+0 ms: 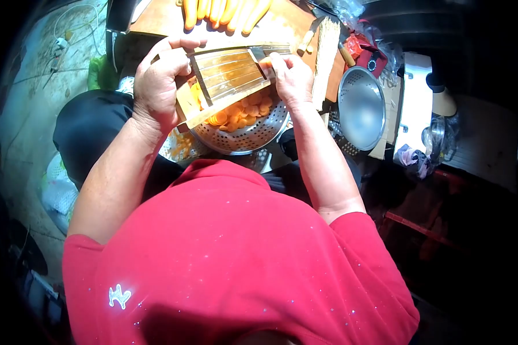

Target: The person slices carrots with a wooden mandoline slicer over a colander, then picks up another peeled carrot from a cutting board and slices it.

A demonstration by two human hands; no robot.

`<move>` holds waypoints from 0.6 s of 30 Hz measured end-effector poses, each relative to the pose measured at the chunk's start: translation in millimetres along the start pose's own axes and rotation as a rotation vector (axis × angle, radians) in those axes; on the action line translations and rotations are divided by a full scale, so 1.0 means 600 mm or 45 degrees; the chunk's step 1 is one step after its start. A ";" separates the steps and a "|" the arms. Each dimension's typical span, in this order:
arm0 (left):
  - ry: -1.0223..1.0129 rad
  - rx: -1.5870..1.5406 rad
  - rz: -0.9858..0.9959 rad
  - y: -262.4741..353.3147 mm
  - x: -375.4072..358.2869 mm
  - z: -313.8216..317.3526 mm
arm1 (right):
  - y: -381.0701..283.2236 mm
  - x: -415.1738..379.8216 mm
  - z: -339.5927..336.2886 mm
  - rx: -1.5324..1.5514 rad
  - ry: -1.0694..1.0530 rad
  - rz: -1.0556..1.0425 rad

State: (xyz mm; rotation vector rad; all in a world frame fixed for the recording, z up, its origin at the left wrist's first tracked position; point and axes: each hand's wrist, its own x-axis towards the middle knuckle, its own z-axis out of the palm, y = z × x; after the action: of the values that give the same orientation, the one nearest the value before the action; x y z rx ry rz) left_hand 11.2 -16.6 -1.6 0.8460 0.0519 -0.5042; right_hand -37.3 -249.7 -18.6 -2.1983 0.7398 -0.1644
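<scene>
My left hand point(158, 86) is closed around the near left end of a wooden mandoline slicer point(227, 72), which is tilted above a perforated metal colander point(236, 144). At the slicer's right end, my right hand point(290, 77) is closed with its fingertips pressed together. A small orange piece of carrot point(265, 63) shows at those fingertips, mostly hidden by them. Below the slicer, round carrot slices point(244, 115) lie heaped in the colander, and part of the heap is covered by the slicer.
Several peeled carrots point(227, 12) lie on an orange-brown board point(288, 20) at the far side. A straw-coloured brush point(326, 54) is to the right of it. Farther right are an oval metal bowl point(361, 109) and a white panel point(415, 103). A green bag point(102, 73) is on the left.
</scene>
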 end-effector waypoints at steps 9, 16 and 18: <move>-0.012 0.025 0.010 0.002 0.002 0.002 | 0.050 0.024 0.021 0.497 0.064 0.050; -0.001 0.010 -0.001 0.003 -0.004 0.005 | 0.002 -0.052 0.027 0.424 -0.008 -0.237; 0.000 0.012 -0.002 0.002 -0.005 0.005 | 0.018 -0.044 0.033 0.300 0.094 -0.330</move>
State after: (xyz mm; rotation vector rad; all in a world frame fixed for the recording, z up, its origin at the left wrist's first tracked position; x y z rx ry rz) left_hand 8.6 -16.9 2.3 0.8550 0.0505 -0.5058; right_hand -57.3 -227.7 -36.6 -2.0616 0.4466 -0.4431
